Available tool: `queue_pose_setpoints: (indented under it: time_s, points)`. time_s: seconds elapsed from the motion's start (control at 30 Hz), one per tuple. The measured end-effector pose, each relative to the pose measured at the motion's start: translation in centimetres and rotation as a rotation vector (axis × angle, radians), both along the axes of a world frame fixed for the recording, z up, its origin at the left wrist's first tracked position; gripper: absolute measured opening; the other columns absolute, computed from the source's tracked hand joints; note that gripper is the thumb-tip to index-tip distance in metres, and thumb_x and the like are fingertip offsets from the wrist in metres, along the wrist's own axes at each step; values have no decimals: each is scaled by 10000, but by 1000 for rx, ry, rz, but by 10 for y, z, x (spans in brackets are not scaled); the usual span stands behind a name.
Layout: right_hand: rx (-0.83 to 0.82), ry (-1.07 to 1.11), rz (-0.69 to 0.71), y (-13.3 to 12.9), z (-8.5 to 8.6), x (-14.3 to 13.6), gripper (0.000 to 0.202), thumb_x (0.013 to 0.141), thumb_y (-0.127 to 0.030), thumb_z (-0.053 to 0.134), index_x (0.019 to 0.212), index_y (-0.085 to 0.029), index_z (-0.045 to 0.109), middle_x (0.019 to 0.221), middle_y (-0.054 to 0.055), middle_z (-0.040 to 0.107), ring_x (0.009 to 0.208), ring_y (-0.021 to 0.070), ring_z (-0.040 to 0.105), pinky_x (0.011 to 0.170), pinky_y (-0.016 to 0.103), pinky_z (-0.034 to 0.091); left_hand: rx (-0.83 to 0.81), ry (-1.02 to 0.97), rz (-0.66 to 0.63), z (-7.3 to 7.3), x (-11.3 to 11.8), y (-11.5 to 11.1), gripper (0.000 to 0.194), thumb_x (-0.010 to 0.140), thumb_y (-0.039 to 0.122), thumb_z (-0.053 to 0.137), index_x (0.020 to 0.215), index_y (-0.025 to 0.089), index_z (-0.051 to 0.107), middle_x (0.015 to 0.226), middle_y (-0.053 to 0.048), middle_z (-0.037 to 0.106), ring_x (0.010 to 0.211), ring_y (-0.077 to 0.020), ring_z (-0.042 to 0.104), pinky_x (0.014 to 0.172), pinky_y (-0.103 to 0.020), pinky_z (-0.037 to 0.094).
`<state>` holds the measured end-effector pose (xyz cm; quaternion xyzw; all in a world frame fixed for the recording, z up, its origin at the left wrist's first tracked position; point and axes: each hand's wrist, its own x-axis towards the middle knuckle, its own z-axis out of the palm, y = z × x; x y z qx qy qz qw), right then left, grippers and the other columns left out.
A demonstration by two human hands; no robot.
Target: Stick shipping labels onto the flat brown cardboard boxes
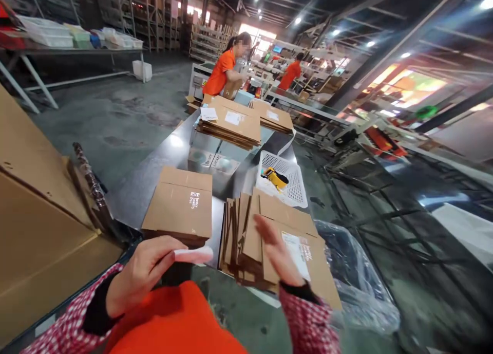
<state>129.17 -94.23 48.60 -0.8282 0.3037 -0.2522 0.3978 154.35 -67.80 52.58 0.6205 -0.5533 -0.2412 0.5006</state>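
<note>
A yellow and black object (276, 179) is lying inside a white, perforated, rectangular plastic basket (296, 183). Beyond the basket and to its left, a person in an orange short-sleeved shirt (220, 72) is standing; farther left of it, a dark-topped table with pale metal legs (84, 51) is holding white plastic trays (48, 33).

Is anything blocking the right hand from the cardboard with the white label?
Nothing visible: the right hand is over the labelled cardboard, though blur hides whether they touch. The left hand, holding a pale strip, is to one side.
</note>
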Motion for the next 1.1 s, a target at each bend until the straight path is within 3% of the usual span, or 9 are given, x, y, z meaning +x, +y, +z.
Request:
queue_pose_setpoints:
  time_s: [0.1,0.2,0.27,0.33,0.47,0.57,0.77,0.87,1.1]
  points:
    - [363,-69,612,88,-25,87,824,598,-561,784,1296,-200,535,1323,88,555,1200,273,529,1033,403,415,7,-34,120,4,6,0,344,968,350,388,977,172,683,906,-54,710,808,-158,658,718,-220,499]
    - [634,-142,624,136,-42,129,344,796,-469,656,1015,-207,696,1029,39,708,979,228,650,922,383,498,36,-141,402,-9,27,5,386,961,394,378,1081,154,656,1022,-87,698,935,-207,653,798,-284,514]
    - [776,-181,564,144,-47,135,277,813,-437,647,953,-206,707,973,38,713,935,227,661,881,382,519,10,-224,596,-24,36,10,422,950,401,395,1255,153,548,1286,-129,579,1192,-257,535,970,-371,455]
    - [809,-193,532,142,-50,134,270,777,-417,692,946,-207,705,990,43,701,945,231,652,869,374,522,-28,-265,566,-40,35,14,484,913,418,477,1336,183,459,1414,-130,461,1322,-271,404,1079,-422,356]
    - [717,-164,430,137,-63,134,224,753,-379,716,868,-191,676,875,34,687,842,198,640,801,333,516,85,-67,231,-63,8,11,384,801,381,663,1139,228,561,1143,-64,645,1080,-217,606,919,-308,497]
    - [616,-127,303,136,-69,138,253,739,-375,719,885,-190,626,749,-3,627,697,156,590,658,272,498,153,152,317,-76,-4,4,176,851,327,591,989,220,568,914,-13,687,828,-166,672,711,-241,533]
    - [195,-126,299,127,-44,145,155,831,-349,645,856,-202,688,834,34,627,806,165,575,728,274,459,144,308,328,-96,9,1,280,890,368,535,1134,241,482,927,-4,736,892,-175,696,821,-284,524]
    - [113,-120,254,134,-42,152,181,870,-336,604,778,-206,691,753,29,628,738,160,583,694,277,465,151,289,364,-99,18,-2,361,885,418,533,1177,218,459,877,-13,738,838,-185,704,767,-292,538]
    - [-30,-229,179,132,-81,171,216,911,-338,505,949,-266,704,969,68,691,883,226,648,791,353,517,129,-93,388,-128,49,-4,521,931,516,378,1209,113,557,623,-17,678,541,-164,650,526,-229,498]
